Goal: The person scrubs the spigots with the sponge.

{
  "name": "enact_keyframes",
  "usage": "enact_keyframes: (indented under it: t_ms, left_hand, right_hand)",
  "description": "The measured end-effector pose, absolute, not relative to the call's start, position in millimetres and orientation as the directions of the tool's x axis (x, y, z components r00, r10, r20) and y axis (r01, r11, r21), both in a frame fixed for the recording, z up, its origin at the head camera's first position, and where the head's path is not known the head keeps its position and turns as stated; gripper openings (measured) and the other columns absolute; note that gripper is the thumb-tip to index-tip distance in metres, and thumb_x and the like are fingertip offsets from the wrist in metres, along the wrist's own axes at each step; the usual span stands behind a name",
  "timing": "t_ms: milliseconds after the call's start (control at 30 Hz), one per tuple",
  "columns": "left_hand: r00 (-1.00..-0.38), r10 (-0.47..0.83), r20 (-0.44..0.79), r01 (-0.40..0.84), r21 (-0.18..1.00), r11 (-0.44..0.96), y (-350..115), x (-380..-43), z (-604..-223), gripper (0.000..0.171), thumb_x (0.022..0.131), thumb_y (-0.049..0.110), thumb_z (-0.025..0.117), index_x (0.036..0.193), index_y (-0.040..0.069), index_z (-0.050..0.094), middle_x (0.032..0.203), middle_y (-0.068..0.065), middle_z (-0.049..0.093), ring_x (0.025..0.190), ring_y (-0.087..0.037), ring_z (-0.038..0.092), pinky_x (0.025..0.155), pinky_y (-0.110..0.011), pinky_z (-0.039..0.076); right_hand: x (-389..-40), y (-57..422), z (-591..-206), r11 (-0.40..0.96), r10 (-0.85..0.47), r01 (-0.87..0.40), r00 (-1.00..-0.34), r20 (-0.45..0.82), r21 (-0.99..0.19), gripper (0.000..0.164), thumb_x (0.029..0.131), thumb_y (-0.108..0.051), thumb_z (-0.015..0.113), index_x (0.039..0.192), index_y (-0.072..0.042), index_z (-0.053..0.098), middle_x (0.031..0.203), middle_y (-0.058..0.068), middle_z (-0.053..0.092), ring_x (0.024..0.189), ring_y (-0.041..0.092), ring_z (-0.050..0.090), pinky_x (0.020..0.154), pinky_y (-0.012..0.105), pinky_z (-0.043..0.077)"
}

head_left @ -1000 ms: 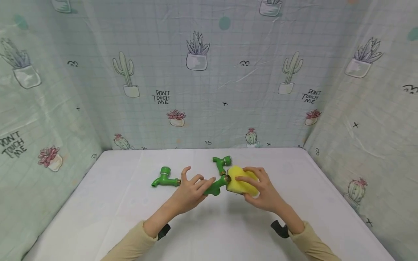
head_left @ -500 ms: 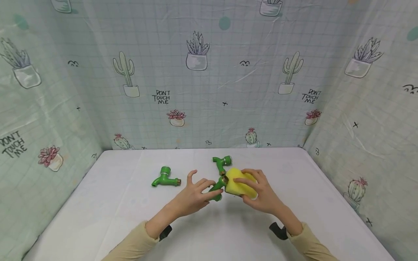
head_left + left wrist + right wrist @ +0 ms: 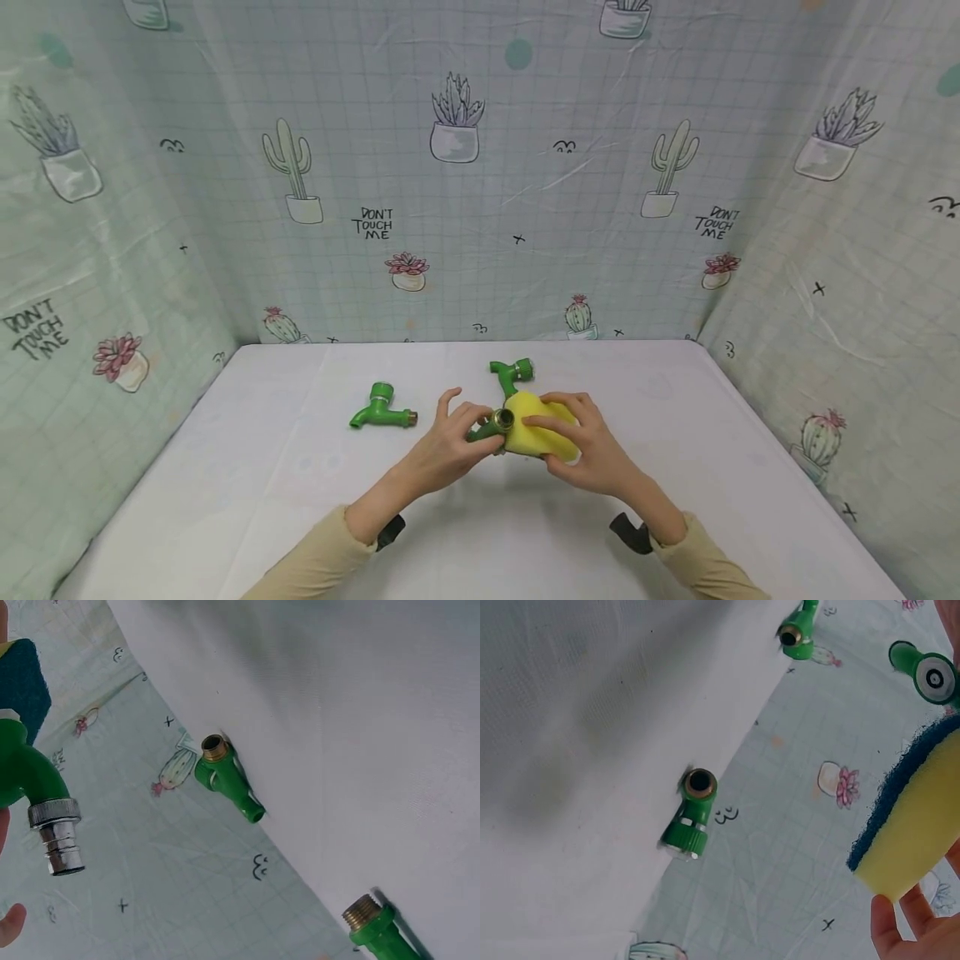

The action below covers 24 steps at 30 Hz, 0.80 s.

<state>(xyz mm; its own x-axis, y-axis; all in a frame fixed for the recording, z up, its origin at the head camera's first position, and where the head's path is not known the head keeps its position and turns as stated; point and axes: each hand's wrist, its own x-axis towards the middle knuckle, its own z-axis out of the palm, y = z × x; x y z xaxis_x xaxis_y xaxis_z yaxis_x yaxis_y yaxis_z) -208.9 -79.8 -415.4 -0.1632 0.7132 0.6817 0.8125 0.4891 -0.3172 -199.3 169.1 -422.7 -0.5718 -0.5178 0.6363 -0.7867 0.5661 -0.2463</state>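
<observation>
Pointing inward, left fingers (image 3: 486,448) grip a green tap (image 3: 486,429), right fingers (image 3: 555,426) a sponge (image 3: 525,440).

"DON'T TOUCH ME" lettering (image 3: 372,223), three times, and small x marks (image 3: 519,239) on the cactus-print cloth (image 3: 465,200).

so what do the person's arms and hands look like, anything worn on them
The left hand and right hand are bare, no gloves or rings showing. The left sleeve and right sleeve are plain beige, ending on the forearm. A small black piece shows by each.
</observation>
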Motion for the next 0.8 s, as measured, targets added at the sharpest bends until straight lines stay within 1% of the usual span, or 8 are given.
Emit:
enact_keyframes:
  t_ms: [67, 133, 267, 367, 500, 633, 700, 800]
  left_hand:
    - [-0.168, 0.713, 0.68, 0.811, -0.316, 0.493, -79.5, -208.4, -414.5, 0.025, 0.073, 0.015, 0.071, 0.091, 0.026, 0.057, 0.099, -0.003, 0.055, 0.085, -0.014, 0.055, 0.09, -0.057, 0.033]
    - [-0.177, 0.712, 0.679, 0.806, -0.315, 0.501, -79.4, -207.8, -413.9, 0.032, 0.071, 0.012, 0.072, 0.094, 0.028, 0.057, 0.098, -0.003, 0.055, 0.083, -0.013, 0.055, 0.09, -0.056, 0.034]
    - [-0.198, 0.71, 0.676, 0.783, -0.326, 0.529, -79.7, -206.9, -414.5, 0.054, 0.066, 0.01, 0.075, 0.111, 0.033, 0.055, 0.095, -0.002, 0.055, 0.083, -0.014, 0.055, 0.088, -0.055, 0.035]
    - [-0.206, 0.699, 0.684, 0.763, -0.335, 0.553, -79.8, -206.8, -415.5, 0.066, 0.063, 0.01, 0.078, 0.12, 0.032, 0.052, 0.094, 0.001, 0.056, 0.085, -0.015, 0.054, 0.087, -0.055, 0.036]
    - [-0.203, 0.659, 0.724, 0.765, -0.302, 0.568, -78.8, -207.9, -416.6, 0.061, 0.062, 0.012, 0.079, 0.116, 0.024, 0.056, 0.093, 0.002, 0.059, 0.086, -0.015, 0.053, 0.085, -0.05, 0.039]
    - [-0.233, 0.614, 0.754, 0.813, -0.195, 0.548, -77.1, -208.3, -417.1, 0.052, 0.064, 0.007, 0.077, 0.112, 0.018, 0.059, 0.095, 0.001, 0.059, 0.086, -0.014, 0.053, 0.082, -0.039, 0.042]
    - [-0.248, 0.603, 0.758, 0.827, -0.158, 0.539, -76.6, -208.2, -417.4, 0.05, 0.065, 0.005, 0.076, 0.11, 0.016, 0.059, 0.097, -0.001, 0.059, 0.088, -0.014, 0.054, 0.083, -0.038, 0.042]
    - [-0.258, 0.593, 0.763, 0.827, -0.143, 0.544, -75.8, -207.6, -417.4, 0.049, 0.065, 0.003, 0.076, 0.11, 0.015, 0.058, 0.101, -0.003, 0.056, 0.092, -0.013, 0.056, 0.087, -0.044, 0.041]
  right_hand:
    - [-199.4, 167.8, -423.2, 0.569, -0.523, -0.789, -0.566, 0.637, -0.233, 0.054, 0.067, -0.017, 0.069, 0.117, -0.032, 0.056, 0.124, 0.002, 0.046, 0.103, 0.015, 0.036, 0.078, 0.042, 0.039]
    - [-199.1, 166.7, -423.4, 0.572, -0.528, -0.79, -0.56, 0.638, -0.221, 0.053, 0.067, -0.017, 0.068, 0.117, -0.032, 0.056, 0.123, 0.002, 0.047, 0.102, 0.015, 0.036, 0.077, 0.041, 0.039]
    - [-199.5, 167.4, -425.7, 0.581, -0.534, -0.788, -0.558, 0.635, -0.204, 0.054, 0.066, -0.017, 0.069, 0.117, -0.032, 0.056, 0.123, 0.003, 0.047, 0.102, 0.016, 0.036, 0.076, 0.042, 0.039]
    - [-199.5, 168.5, -426.8, 0.585, -0.539, -0.788, -0.555, 0.634, -0.192, 0.054, 0.066, -0.017, 0.069, 0.117, -0.031, 0.056, 0.122, 0.004, 0.048, 0.102, 0.017, 0.037, 0.077, 0.043, 0.039]
    - [-198.0, 168.3, -425.3, 0.583, -0.538, -0.789, -0.552, 0.637, -0.191, 0.055, 0.066, -0.018, 0.069, 0.118, -0.031, 0.055, 0.122, 0.004, 0.047, 0.102, 0.017, 0.037, 0.077, 0.042, 0.039]
    - [-196.8, 166.5, -423.0, 0.579, -0.533, -0.79, -0.552, 0.641, -0.199, 0.054, 0.066, -0.018, 0.069, 0.117, -0.031, 0.056, 0.123, 0.005, 0.047, 0.103, 0.017, 0.036, 0.077, 0.042, 0.039]
    - [-196.6, 165.2, -422.3, 0.578, -0.531, -0.791, -0.552, 0.642, -0.201, 0.053, 0.067, -0.018, 0.069, 0.117, -0.031, 0.056, 0.124, 0.005, 0.047, 0.104, 0.018, 0.036, 0.078, 0.043, 0.039]
    - [-196.6, 163.9, -421.8, 0.575, -0.529, -0.792, -0.553, 0.644, -0.207, 0.052, 0.068, -0.019, 0.068, 0.117, -0.031, 0.056, 0.124, 0.005, 0.046, 0.105, 0.018, 0.036, 0.079, 0.043, 0.039]
